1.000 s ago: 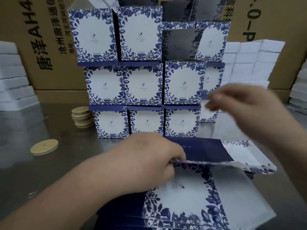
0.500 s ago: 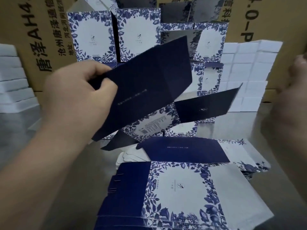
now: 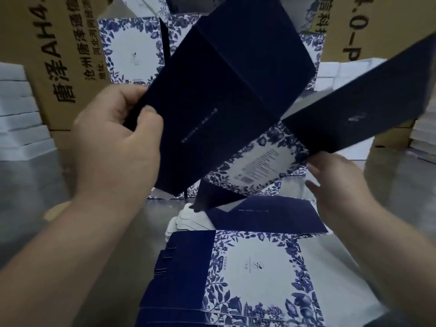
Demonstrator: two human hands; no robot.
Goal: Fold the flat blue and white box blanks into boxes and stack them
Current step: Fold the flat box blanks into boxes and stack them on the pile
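Observation:
A flat blue and white box blank (image 3: 226,90) is lifted in front of me, tilted, its dark navy panels facing me and a floral panel with printed text at its lower right. My left hand (image 3: 118,142) grips its left edge, thumb on the front. My right hand (image 3: 335,182) touches the blank's lower right edge under a navy flap, fingers spread. A pile of flat blanks (image 3: 254,274) lies on the steel table (image 3: 47,208) below. Folded boxes (image 3: 132,50) stand stacked behind, mostly hidden by the raised blank.
Brown shipping cartons (image 3: 59,55) stand behind the stack. White foam slabs (image 3: 18,114) are piled at far left, with more white pieces (image 3: 339,69) at the right. Bare steel shows on the left side of the table.
My left hand took a blank off the pile and raised it up close to my view. My right hand swung in from the right edge and now touches its lower right edge.

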